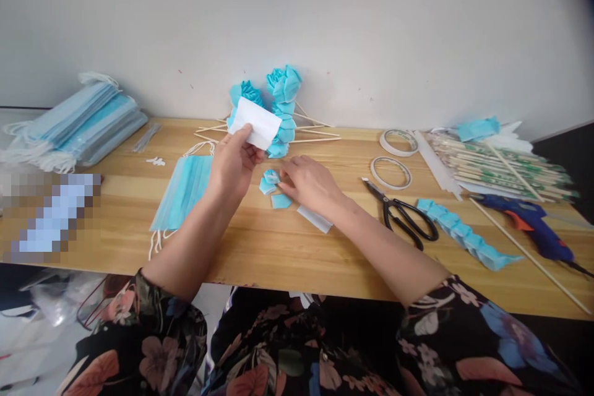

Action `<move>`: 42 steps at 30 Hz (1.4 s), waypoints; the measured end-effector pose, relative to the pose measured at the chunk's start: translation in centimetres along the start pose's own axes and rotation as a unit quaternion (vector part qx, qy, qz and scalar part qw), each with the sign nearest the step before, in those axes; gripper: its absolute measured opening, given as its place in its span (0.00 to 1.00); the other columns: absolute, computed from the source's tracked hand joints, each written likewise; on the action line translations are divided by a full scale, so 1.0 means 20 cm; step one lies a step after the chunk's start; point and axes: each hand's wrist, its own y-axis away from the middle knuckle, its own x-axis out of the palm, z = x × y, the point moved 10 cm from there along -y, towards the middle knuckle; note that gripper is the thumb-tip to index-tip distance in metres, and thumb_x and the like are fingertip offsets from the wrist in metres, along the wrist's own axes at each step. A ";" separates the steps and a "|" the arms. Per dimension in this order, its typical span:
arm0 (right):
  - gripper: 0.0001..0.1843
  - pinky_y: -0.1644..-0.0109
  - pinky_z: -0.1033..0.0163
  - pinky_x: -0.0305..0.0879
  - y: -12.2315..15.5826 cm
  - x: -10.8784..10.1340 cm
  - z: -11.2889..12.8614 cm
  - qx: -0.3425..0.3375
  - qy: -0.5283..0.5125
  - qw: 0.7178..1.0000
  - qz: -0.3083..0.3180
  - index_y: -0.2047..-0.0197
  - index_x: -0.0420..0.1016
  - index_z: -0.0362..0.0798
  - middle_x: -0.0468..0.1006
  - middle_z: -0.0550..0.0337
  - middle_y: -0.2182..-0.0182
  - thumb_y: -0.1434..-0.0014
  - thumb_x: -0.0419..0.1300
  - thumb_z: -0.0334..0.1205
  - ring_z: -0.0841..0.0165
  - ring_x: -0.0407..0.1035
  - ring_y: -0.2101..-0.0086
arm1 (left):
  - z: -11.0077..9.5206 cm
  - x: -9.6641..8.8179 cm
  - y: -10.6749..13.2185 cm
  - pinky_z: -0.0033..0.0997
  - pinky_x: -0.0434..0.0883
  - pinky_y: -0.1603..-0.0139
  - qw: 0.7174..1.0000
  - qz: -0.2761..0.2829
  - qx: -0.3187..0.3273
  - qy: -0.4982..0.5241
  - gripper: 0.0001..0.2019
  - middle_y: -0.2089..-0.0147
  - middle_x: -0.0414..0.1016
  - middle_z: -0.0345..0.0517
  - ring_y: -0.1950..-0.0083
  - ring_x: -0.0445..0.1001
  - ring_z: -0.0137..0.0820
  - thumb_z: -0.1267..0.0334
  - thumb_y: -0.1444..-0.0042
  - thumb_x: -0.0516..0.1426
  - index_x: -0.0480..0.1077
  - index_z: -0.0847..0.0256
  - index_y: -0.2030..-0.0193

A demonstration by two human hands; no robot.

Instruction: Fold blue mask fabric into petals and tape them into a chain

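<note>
My left hand [236, 164] is raised over the table, its thumb and fingers closed on a white rectangular sheet [256, 122]. Low over the tabletop, my right hand [312, 180] has its thumb and fingers apart, beside a few small folded blue pieces [281, 200]. Whether its fingertips touch the nearest one cannot be made out. A pale strip [315, 219] lies partly under the right wrist. Behind the hands stand blue ruffled flowers [284, 83] made of folded material, with wooden sticks around them; the white sheet covers part of them.
Face masks [185, 189] lie left of my forearm, with a larger mask stack [83, 124] behind. Rightward are two tape rolls [391, 172], black-handled scissors [394, 210], a folded blue strip [464, 235], a blue glue gun [533, 223] and bundled wooden sticks [496, 164].
</note>
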 end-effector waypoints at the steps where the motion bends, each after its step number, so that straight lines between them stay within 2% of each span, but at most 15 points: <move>1: 0.08 0.59 0.58 0.62 -0.02 0.02 0.00 0.003 0.014 1.000 0.000 0.58 0.76 0.45 0.79 0.49 0.59 0.36 0.58 0.39 0.59 0.70 0.58 | 0.00 0.00 0.00 0.25 0.65 0.76 1.000 0.000 0.000 0.001 0.09 0.74 0.75 0.40 0.77 0.71 0.25 0.60 0.45 0.63 0.69 0.63 0.66; 4: 0.09 0.63 0.59 0.58 -0.05 0.04 -0.01 0.014 0.040 0.999 -0.008 0.61 0.76 0.45 0.79 0.50 0.62 0.36 0.54 0.36 0.60 0.70 0.61 | 0.01 0.00 0.00 0.27 0.66 0.75 1.000 0.005 -0.004 0.014 0.09 0.75 0.74 0.40 0.77 0.70 0.25 0.60 0.45 0.63 0.69 0.63 0.66; 11: 0.10 0.64 0.59 0.55 0.02 -0.07 -0.08 0.042 0.070 0.996 -0.042 0.63 0.76 0.45 0.80 0.49 0.63 0.38 0.53 0.33 0.60 0.70 0.62 | 0.00 0.00 0.01 0.26 0.65 0.76 1.000 0.007 -0.005 0.023 0.09 0.75 0.74 0.41 0.76 0.71 0.26 0.60 0.44 0.63 0.69 0.63 0.66; 17: 0.08 0.66 0.61 0.56 -0.03 0.03 -0.04 0.040 0.030 0.999 -0.008 0.59 0.76 0.47 0.81 0.51 0.60 0.36 0.56 0.39 0.60 0.72 0.59 | -0.01 0.02 0.01 0.25 0.64 0.77 1.000 0.014 0.011 0.011 0.09 0.76 0.72 0.40 0.78 0.68 0.25 0.60 0.44 0.62 0.69 0.63 0.67; 21: 0.10 0.69 0.62 0.54 -0.09 0.07 -0.01 0.043 0.011 0.999 0.011 0.59 0.77 0.49 0.82 0.52 0.58 0.36 0.54 0.37 0.61 0.73 0.59 | -0.08 0.06 0.09 0.27 0.66 0.74 0.995 0.067 0.021 -0.077 0.12 0.75 0.72 0.43 0.75 0.69 0.28 0.55 0.45 0.63 0.71 0.63 0.67; 23: 0.11 0.70 0.61 0.52 -0.10 0.06 -0.02 0.056 0.001 0.998 0.011 0.59 0.78 0.49 0.82 0.52 0.60 0.36 0.53 0.37 0.60 0.74 0.60 | -0.11 0.06 0.16 0.28 0.66 0.72 0.980 0.108 0.036 -0.164 0.14 0.75 0.72 0.44 0.74 0.69 0.30 0.53 0.45 0.62 0.72 0.63 0.69; 25: 0.10 0.72 0.61 0.50 -0.09 0.05 -0.03 0.072 -0.009 0.997 0.017 0.60 0.78 0.50 0.83 0.53 0.60 0.38 0.54 0.37 0.60 0.75 0.61 | -0.11 0.02 0.21 0.28 0.66 0.69 0.952 0.138 0.055 -0.269 0.14 0.73 0.72 0.43 0.71 0.69 0.30 0.53 0.45 0.62 0.73 0.62 0.71; 28: 0.09 0.72 0.62 0.48 -0.08 0.05 -0.06 0.086 -0.032 0.995 0.030 0.63 0.78 0.51 0.83 0.57 0.62 0.40 0.56 0.36 0.62 0.75 0.63 | -0.02 -0.07 0.25 0.27 0.63 0.71 0.902 0.170 0.058 -0.393 0.16 0.75 0.70 0.42 0.72 0.66 0.31 0.52 0.42 0.59 0.73 0.61 0.73; 30: 0.08 0.72 0.62 0.49 -0.07 0.04 -0.08 0.095 -0.053 0.994 0.026 0.63 0.78 0.52 0.83 0.59 0.62 0.40 0.56 0.38 0.64 0.74 0.64 | 0.06 -0.12 0.24 0.27 0.61 0.72 0.886 0.180 0.042 -0.425 0.16 0.75 0.69 0.41 0.72 0.65 0.31 0.51 0.41 0.57 0.73 0.61 0.73; 32: 0.09 0.71 0.63 0.51 -0.05 0.01 -0.13 0.113 -0.061 0.992 0.012 0.62 0.78 0.52 0.83 0.60 0.63 0.39 0.56 0.39 0.65 0.74 0.65 | 0.10 -0.15 0.23 0.27 0.60 0.72 0.883 0.186 0.039 -0.430 0.16 0.75 0.68 0.41 0.72 0.64 0.31 0.52 0.42 0.57 0.73 0.61 0.73; 34: 0.09 0.70 0.63 0.51 -0.01 -0.05 -0.19 0.134 -0.034 0.990 -0.012 0.61 0.79 0.52 0.83 0.60 0.62 0.39 0.56 0.37 0.64 0.74 0.64 | 0.11 -0.17 0.22 0.27 0.59 0.72 0.891 0.177 0.035 -0.417 0.15 0.76 0.67 0.40 0.72 0.63 0.31 0.52 0.44 0.60 0.72 0.61 0.75; 37: 0.12 0.69 0.61 0.52 0.06 -0.13 -0.23 0.117 0.053 0.991 -0.041 0.59 0.79 0.49 0.82 0.54 0.61 0.37 0.53 0.34 0.60 0.73 0.59 | 0.11 -0.22 0.20 0.27 0.61 0.71 0.931 0.128 0.002 -0.342 0.15 0.75 0.69 0.41 0.71 0.66 0.31 0.52 0.47 0.62 0.74 0.62 0.73; 40: 0.14 0.66 0.59 0.56 0.13 -0.13 -0.17 0.067 0.099 0.993 -0.012 0.55 0.79 0.45 0.81 0.49 0.59 0.36 0.52 0.33 0.57 0.72 0.57 | 0.08 -0.28 0.17 0.28 0.68 0.66 0.977 0.063 -0.014 -0.205 0.14 0.71 0.74 0.44 0.67 0.71 0.33 0.52 0.47 0.63 0.75 0.63 0.68; 42: 0.14 0.64 0.58 0.59 0.18 -0.13 -0.10 0.049 0.101 0.994 -0.012 0.53 0.78 0.45 0.81 0.49 0.58 0.35 0.53 0.33 0.57 0.72 0.56 | 0.06 -0.32 0.16 0.29 0.72 0.64 0.991 0.028 -0.011 -0.127 0.12 0.68 0.75 0.46 0.65 0.74 0.34 0.55 0.47 0.62 0.74 0.64 0.65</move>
